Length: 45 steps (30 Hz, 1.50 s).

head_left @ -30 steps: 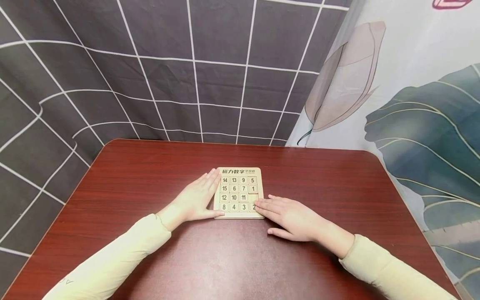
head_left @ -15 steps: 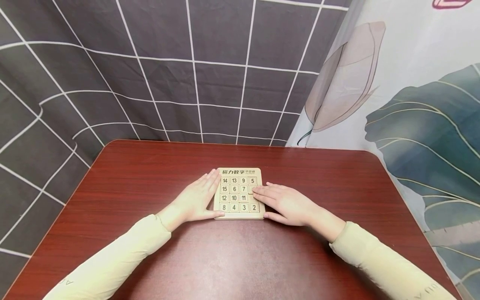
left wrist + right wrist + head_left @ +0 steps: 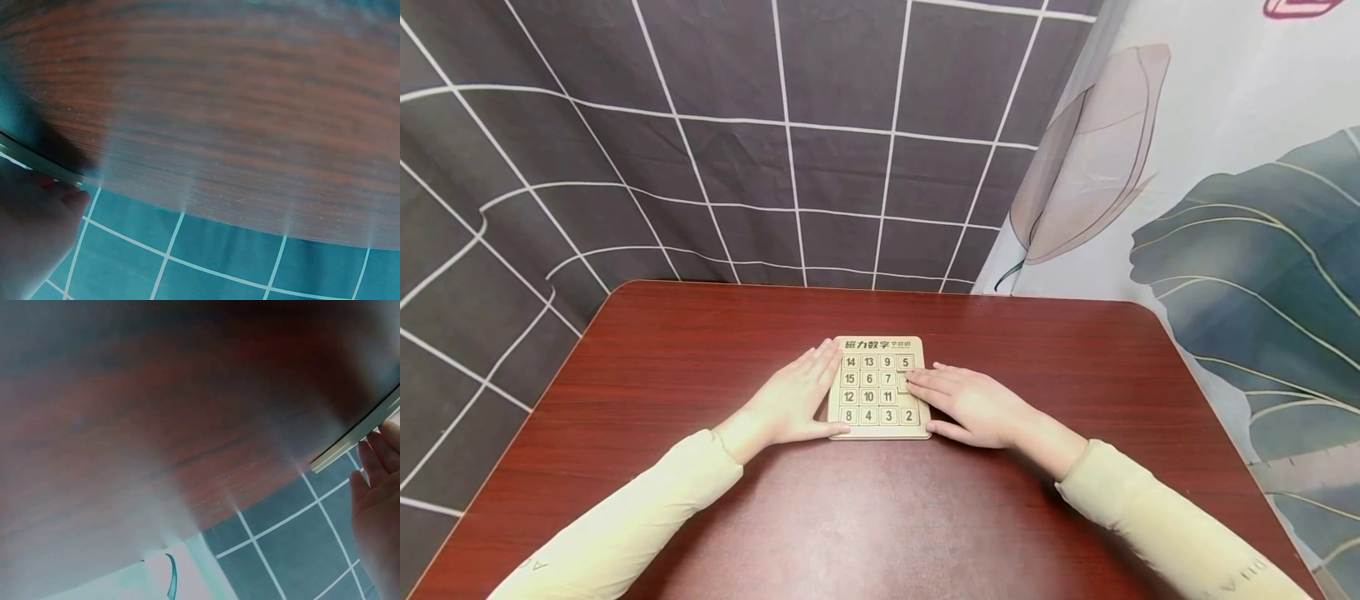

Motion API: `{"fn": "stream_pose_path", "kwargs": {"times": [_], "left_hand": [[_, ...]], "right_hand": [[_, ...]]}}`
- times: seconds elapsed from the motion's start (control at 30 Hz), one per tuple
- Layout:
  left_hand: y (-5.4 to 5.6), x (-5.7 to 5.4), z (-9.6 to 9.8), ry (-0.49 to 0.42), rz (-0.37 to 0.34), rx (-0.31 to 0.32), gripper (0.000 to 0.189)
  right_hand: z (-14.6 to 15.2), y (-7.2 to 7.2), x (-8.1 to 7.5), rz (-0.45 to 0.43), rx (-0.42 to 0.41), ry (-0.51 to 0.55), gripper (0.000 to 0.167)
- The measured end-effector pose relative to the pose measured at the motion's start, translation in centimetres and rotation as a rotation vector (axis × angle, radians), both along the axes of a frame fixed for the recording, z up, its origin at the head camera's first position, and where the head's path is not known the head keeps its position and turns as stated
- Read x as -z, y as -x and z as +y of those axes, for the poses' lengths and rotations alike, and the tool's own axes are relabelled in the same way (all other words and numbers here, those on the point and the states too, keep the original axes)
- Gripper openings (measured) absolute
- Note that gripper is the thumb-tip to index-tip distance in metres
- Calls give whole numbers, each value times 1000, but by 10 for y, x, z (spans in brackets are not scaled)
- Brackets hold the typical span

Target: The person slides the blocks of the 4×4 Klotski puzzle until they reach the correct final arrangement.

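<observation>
A pale wooden sliding number puzzle (image 3: 880, 432) lies flat on the table in the head view, its numbered tiles in rows beneath a printed heading. My left hand (image 3: 786, 398) rests along its left side, fingers straight, thumb at the lower left corner. From the right, my right hand (image 3: 973, 407) touches the tile in the right column below the 5 tile (image 3: 906, 362); fingertips partly cover its number. The right thumb is at the board's lower right edge. A gap shows between that tile and the 2 tile (image 3: 908, 416). Both wrist views catch the board's edge (image 3: 350, 440) beside the fingers.
The puzzle sits on a dark red wood-grain table (image 3: 737, 325) with rounded far corners. Behind it hangs a dark grey curtain (image 3: 842, 167) with white grid lines. A white curtain with large leaf prints (image 3: 1262, 225) hangs at the right.
My right hand has moved from the 2 tile up to the 1 tile, and that tile now sits slightly lower in its column. The left hand has stayed in place.
</observation>
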<state>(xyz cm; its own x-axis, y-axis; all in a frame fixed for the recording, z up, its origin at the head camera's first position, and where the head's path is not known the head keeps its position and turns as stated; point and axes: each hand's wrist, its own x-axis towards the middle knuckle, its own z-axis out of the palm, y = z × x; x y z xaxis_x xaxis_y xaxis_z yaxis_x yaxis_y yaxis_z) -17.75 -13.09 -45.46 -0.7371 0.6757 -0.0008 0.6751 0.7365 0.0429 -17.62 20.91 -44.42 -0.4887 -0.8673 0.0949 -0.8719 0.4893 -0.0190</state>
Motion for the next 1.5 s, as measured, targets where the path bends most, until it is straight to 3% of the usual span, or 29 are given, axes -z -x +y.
{"fn": "stream_pose_path", "kwargs": {"times": [0.4,1.03,1.5], "left_hand": [[0,1,0,-1,-1,0,113],[0,-1,0,5,-12,-1,112],[-1,-3,1,-6,2,4,111]], "right_hand": [[4,-17,0,26,-65,39,62],[-1,23,-1,-11,63,17,60],[-1,18,0,-26,67,-8,64]]}}
